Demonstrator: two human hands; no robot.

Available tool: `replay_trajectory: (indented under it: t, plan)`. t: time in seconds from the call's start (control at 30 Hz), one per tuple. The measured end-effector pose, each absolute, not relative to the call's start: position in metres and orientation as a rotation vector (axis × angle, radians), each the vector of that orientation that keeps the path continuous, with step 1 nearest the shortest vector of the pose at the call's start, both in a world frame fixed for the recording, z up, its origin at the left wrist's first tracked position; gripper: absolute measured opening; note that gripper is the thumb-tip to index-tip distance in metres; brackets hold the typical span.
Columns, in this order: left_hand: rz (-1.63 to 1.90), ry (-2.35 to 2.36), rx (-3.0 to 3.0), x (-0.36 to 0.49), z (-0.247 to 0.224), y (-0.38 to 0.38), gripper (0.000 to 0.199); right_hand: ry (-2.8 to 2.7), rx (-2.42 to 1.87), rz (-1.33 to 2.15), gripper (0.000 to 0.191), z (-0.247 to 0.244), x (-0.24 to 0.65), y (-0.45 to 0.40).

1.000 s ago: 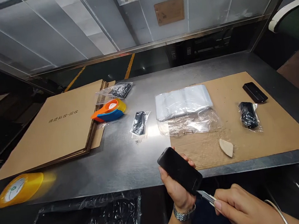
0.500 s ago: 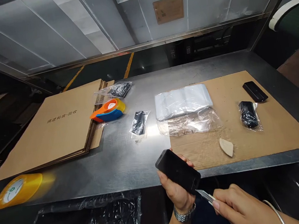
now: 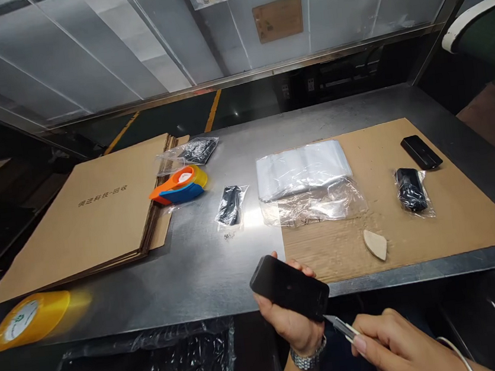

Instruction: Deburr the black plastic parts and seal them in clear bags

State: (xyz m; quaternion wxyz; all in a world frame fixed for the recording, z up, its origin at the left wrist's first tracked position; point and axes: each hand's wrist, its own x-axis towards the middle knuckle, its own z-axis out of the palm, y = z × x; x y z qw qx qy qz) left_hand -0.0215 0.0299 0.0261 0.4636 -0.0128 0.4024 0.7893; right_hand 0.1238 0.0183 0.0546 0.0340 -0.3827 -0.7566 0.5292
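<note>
Near the table's front edge, my left hand (image 3: 297, 328) is closed around a black rectangular plastic case (image 3: 289, 288), its broad face turned up towards me. My right hand (image 3: 393, 341) grips a utility knife (image 3: 341, 325) with the blade out. The blade tip is at the lower right corner of the case; whether it touches I cannot tell. A beige wedge-shaped piece (image 3: 376, 244) lies on the cardboard sheet (image 3: 460, 215) beyond my right hand.
A stack of clear plastic bags (image 3: 303, 170) lies mid-table. Right of it are a bagged black case (image 3: 411, 189) and a bare black case (image 3: 421, 152). Leftward are a bagged black item (image 3: 229, 205), a tape dispenser (image 3: 179, 185), flattened cartons (image 3: 84, 210) and a yellow tape roll (image 3: 33, 319).
My left hand has tilted the black case flatter and shifted its far end slightly left. The knife tip stays at the case's lower right corner.
</note>
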Motion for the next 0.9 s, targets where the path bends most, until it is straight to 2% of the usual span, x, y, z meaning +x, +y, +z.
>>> replay_trajectory:
  t: [0.2, 0.3, 0.4, 0.57, 0.73, 0.9]
  plan:
    - [2.073, 1.032, 0.003, -0.024, 0.026, 0.028, 0.044, -2.594, -0.976, 0.414, 0.030, 0.046, 0.121, 0.006]
    - [2.138, 1.039, 0.057, -0.024, 0.025, 0.026, 0.046, -2.601, -0.847, -0.014, 0.035, 0.038, 0.115, 0.002]
    - [2.175, 1.024, 0.041, -0.025, 0.025, 0.025, 0.046, -2.630, -0.855, -0.139, 0.038, 0.035, 0.111, -0.001]
    - [2.187, 0.990, 0.035, -0.026, 0.027, 0.023, 0.044, -2.695, -0.856, -0.128, 0.045, 0.033, 0.112, -0.006]
    - [2.205, 1.003, 0.065, -0.024, 0.031, 0.024, 0.042, -2.706, -0.847, -0.153, 0.035, 0.029, 0.113, -0.007]
    - [2.238, 1.066, 0.074, -0.022, 0.032, 0.023, 0.042, -2.706, -0.850, -0.216, 0.037, 0.027, 0.113, -0.008]
